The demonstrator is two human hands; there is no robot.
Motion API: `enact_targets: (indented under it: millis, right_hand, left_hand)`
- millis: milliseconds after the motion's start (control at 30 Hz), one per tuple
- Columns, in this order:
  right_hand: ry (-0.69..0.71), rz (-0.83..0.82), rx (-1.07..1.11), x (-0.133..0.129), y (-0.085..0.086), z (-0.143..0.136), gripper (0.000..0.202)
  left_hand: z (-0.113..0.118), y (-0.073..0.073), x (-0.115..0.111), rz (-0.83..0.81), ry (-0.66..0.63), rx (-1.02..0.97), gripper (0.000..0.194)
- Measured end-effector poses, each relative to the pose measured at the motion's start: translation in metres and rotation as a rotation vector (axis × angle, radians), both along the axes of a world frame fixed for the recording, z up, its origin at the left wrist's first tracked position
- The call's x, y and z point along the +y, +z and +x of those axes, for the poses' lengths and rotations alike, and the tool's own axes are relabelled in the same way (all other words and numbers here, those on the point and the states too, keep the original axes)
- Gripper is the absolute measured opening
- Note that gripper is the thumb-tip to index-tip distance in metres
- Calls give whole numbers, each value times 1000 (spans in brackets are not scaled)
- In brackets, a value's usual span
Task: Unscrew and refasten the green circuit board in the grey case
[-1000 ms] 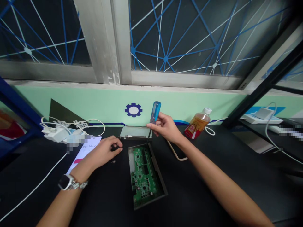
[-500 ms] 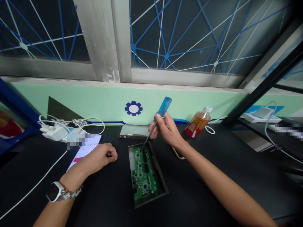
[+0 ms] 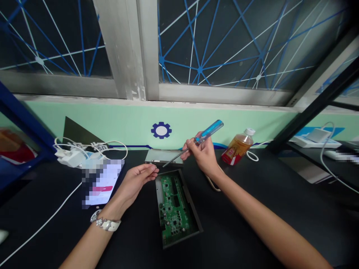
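Right hand pinched screwdriver low, likely for tip control; left hand pressed fingertips together, contents unclear.

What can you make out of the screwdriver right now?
The screwdriver has a see-through blue-and-clear handle, apparently plastic, and a thin grey shaft, apparently metal. The right hand holds it around the handle's lower end and upper shaft. It slants, handle up and rightward, its tip down beside the left hand's fingertips. The tip's shape is too small to tell.
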State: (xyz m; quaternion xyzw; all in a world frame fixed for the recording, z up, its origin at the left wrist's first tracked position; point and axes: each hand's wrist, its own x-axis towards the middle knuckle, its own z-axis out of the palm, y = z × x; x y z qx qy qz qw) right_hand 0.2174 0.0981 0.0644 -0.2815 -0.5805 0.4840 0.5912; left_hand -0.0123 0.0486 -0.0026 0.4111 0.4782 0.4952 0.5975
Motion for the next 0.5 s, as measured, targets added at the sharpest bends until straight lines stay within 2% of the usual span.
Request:
enact_targets:
  millis: [267, 500]
  right_hand:
    - [3, 34, 45, -1, -3, -3, 39]
    - [16, 48, 43, -5, 4, -4, 42]
  left_hand:
    - [17, 4, -4, -146, 86, -308, 8]
    - [24, -2, -6, -210, 136, -489, 9]
